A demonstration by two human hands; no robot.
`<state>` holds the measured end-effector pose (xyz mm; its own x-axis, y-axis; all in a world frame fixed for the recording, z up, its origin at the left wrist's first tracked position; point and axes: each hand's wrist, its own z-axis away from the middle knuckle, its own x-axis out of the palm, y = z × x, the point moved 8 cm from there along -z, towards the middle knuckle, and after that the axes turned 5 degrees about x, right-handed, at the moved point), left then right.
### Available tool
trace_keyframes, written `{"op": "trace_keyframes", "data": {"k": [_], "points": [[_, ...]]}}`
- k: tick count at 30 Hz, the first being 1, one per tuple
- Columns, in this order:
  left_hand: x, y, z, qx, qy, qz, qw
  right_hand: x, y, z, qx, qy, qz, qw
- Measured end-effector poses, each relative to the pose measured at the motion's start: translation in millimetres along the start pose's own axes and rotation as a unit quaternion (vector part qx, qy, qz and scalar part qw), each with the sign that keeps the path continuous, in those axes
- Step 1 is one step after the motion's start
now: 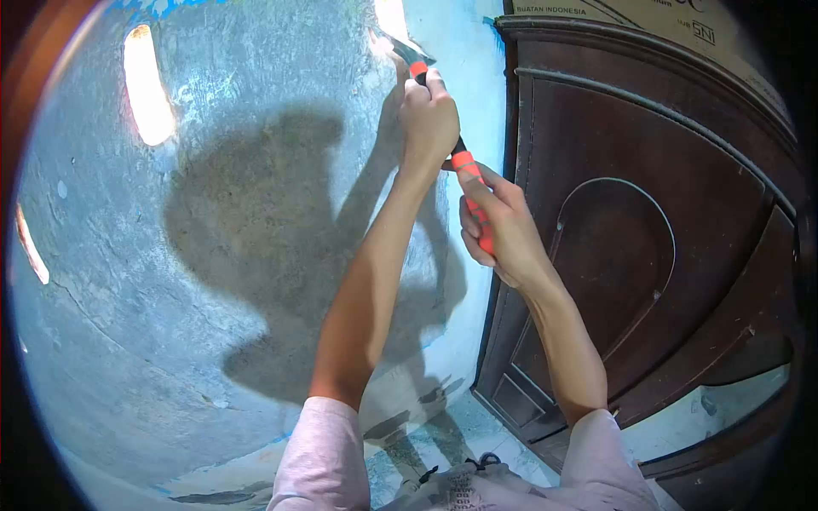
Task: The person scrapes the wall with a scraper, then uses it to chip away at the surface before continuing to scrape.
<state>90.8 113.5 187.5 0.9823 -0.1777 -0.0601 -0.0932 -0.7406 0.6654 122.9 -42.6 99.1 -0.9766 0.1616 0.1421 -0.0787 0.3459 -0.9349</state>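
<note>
A long-handled scraper [463,160] with an orange and black handle is held up at a slant against the wall. My left hand [430,123] is closed around its upper part, just below the metal blade. Lower down, my right hand [501,217] wraps around the orange grip. The blade end meets the grey, patchy wall [230,94] near the top of the view, beside a bright strip of light. Whether the blade's edge presses flat there cannot be made out.
To the right stands a dark brown wooden cabinet [613,221] with carved panels, close to my right arm. A cardboard box [665,21] rests on top of it. Shadows of my head and arms fall across the wall. Some light floor tiles [503,443] show below.
</note>
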Motion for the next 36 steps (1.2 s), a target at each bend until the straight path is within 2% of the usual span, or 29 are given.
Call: {"op": "trace_keyframes", "data": {"k": [2, 3, 5, 6, 8, 9, 11, 13, 16, 19, 20, 21, 23, 27, 30, 32, 35, 36], "points": [[-1, 4, 5, -0.022, -0.002, 0.024, 0.999, -3, 2, 2, 0.004, 0.008, 0.025, 1.000], [0, -3, 9, -0.004, 0.001, 0.033, 0.999, -5, 8, 6, 0.010, 0.021, 0.044, 0.999], [-1, -4, 33, -0.062, -0.078, 0.025, 0.995, -7, 21, 10, -0.013, 0.029, 0.050, 0.998], [0, -2, 32, -0.059, -0.078, 0.026, 0.995, -6, 25, 13, 0.002, 0.014, 0.041, 0.999], [-1, 2, 29, -0.048, -0.055, 0.052, 0.996, -4, 18, 11, -0.004, 0.012, 0.047, 0.999], [-5, 4, 13, 0.016, 0.004, -0.012, 1.000, -8, 15, 0, -0.024, 0.022, 0.044, 0.998], [-1, 3, -8, 0.041, 0.060, -0.005, 0.997, -4, 1, -4, -0.003, -0.008, -0.013, 1.000], [-8, 14, -2, 0.065, 0.072, 0.000, 0.995, -4, -2, 1, 0.007, -0.012, -0.017, 1.000], [-1, 1, 28, -0.014, -0.041, 0.064, 0.997, -3, 19, 14, 0.025, -0.005, 0.006, 1.000], [3, -3, 17, -0.030, -0.031, 0.035, 0.998, -7, 13, 3, 0.015, -0.004, 0.016, 1.000], [1, 1, -1, 0.032, -0.004, 0.001, 0.999, -9, 9, -2, 0.014, 0.008, 0.018, 1.000], [2, 8, -6, 0.018, 0.002, -0.015, 1.000, -7, -1, -2, 0.004, -0.011, -0.006, 1.000], [4, 16, 2, -0.001, 0.013, 0.064, 0.998, -10, -8, 1, 0.011, -0.026, -0.030, 0.999], [-1, -3, 35, -0.046, -0.025, 0.089, 0.995, -7, 21, 13, 0.019, -0.008, 0.016, 1.000], [4, -1, 23, -0.043, -0.044, 0.102, 0.993, -11, 17, 3, -0.005, -0.009, 0.030, 0.999], [0, 15, -1, 0.030, 0.023, 0.019, 0.999, -11, 3, -7, 0.018, -0.017, 0.002, 1.000], [-2, 22, 13, -0.007, 0.022, 0.083, 0.996, -8, -3, 3, 0.020, -0.036, -0.026, 0.999], [-2, 17, 19, 0.032, 0.005, 0.086, 0.996, -10, 8, 6, 0.014, -0.022, 0.001, 1.000]]}}
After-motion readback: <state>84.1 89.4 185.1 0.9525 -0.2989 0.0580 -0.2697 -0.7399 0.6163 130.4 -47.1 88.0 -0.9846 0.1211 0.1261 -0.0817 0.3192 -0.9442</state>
